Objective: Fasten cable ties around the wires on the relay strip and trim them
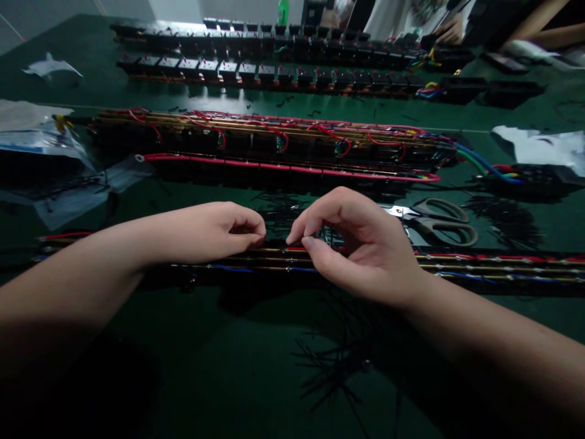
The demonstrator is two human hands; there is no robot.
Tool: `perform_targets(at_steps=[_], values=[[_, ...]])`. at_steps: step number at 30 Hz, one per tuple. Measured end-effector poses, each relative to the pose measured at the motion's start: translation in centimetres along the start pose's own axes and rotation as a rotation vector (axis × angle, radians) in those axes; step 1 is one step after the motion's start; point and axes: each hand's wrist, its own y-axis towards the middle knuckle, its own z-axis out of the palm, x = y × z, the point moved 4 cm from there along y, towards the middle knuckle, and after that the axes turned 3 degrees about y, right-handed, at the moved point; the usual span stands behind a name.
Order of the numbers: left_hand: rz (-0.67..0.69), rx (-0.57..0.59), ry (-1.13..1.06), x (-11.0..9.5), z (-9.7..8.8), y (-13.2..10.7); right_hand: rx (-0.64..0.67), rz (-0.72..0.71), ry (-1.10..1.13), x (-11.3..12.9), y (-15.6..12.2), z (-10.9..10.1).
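My left hand (223, 228) is closed, thumb and fingers pinched together just above a long dark bar assembly (461, 266) with brass-coloured rods and red and blue wires. What lies between its fingertips is hidden. Facing it, my right hand (365, 256) pinches a thin black strip, which looks like a cable tie (295, 244), at the red wire along the assembly's far edge. Just behind my right hand lie scissors (434, 219) with dark handles. Loose black cable ties (283, 210) are strewn behind the fingertips, and another bunch (338, 366) lies in front.
Farther back is a second wired assembly (274, 131) with a thick red cable (292, 167). Two rows of black box-shaped units (247, 72) stand beyond it. Plastic bags (36, 134) lie at left, white wrapping (543, 146) at right. Another person's hand (452, 30) shows at the far side.
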Motion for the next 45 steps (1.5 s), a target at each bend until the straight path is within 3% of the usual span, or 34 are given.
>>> perform_targets(at_steps=[6, 18, 25, 31, 45], values=[[-0.035, 0.007, -0.011, 0.0, 0.1, 0.0, 0.05, 0.029, 0.019, -0.3, 0.2, 0.3], [-0.053, 0.02, -0.067, -0.1, 0.0, 0.2, 0.162, -0.081, -0.071, 0.1, 0.4, 0.7], [-0.033, -0.008, -0.078, 0.1, 0.0, 0.3, 0.271, -0.193, -0.091, 0.2, 0.3, 1.2], [-0.04, -0.067, -0.059, 0.2, -0.4, 0.5, 0.31, -0.199, -0.097, 0.3, 0.3, 1.4], [-0.005, 0.027, -0.046, -0.3, 0.1, 0.1, 0.348, -0.206, -0.096, 0.2, 0.2, 1.6]])
